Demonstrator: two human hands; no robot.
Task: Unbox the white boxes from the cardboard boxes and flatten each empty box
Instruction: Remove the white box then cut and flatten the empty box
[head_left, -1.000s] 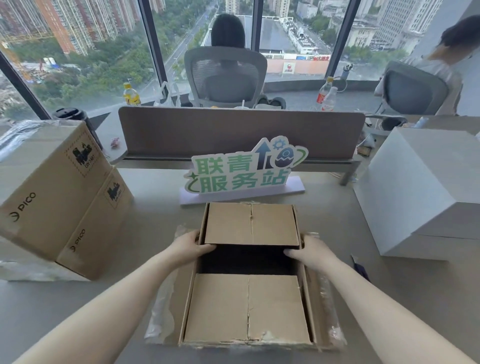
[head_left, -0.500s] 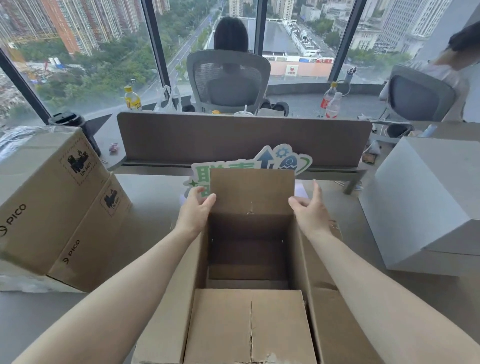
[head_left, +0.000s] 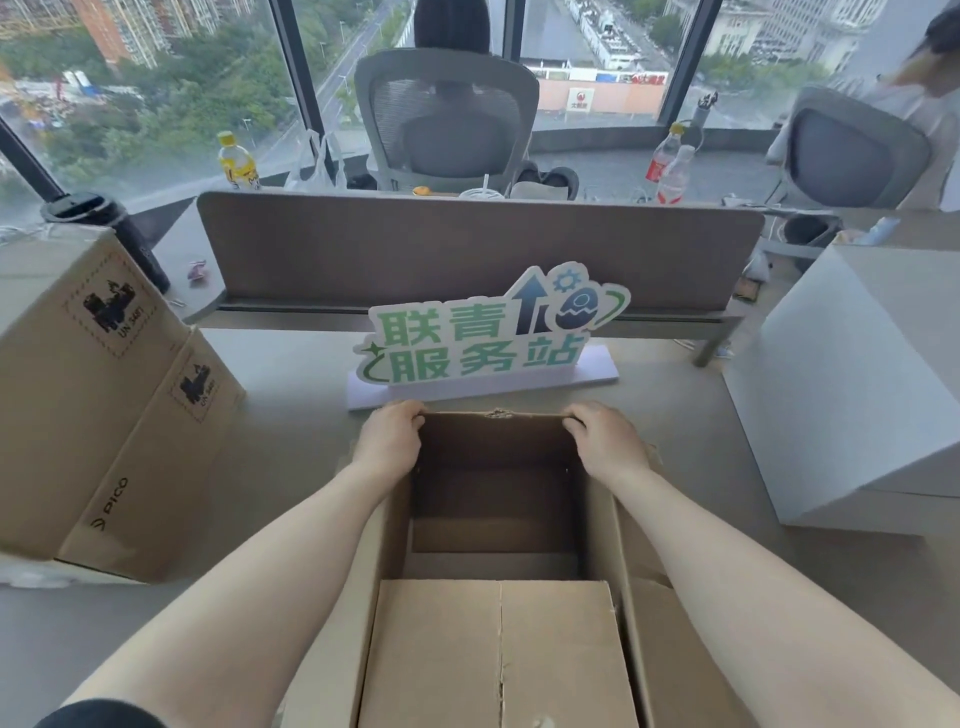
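Under both hands: empty cardboard box (head_left: 493, 519), open, nothing visible inside
left hand (head_left: 387, 441): fingers curled over far-left top edge, clamped on it
right hand (head_left: 605, 441): fingers curled over far-right top edge, same grip
near flap (head_left: 498, 654): lies level, toward the wrists
white box (head_left: 852, 395): well right of right fingers, on desk
unopened cartons (head_left: 98, 410): well left of left fingers
step tip: likely collapsing; push far corners evenly, skew walls, let flaps fold

Grey desk (head_left: 291, 457), open cardboard box (head_left: 493, 649), stacked PICO boxes (head_left: 93, 415), white box (head_left: 852, 395), green sign (head_left: 483, 338)
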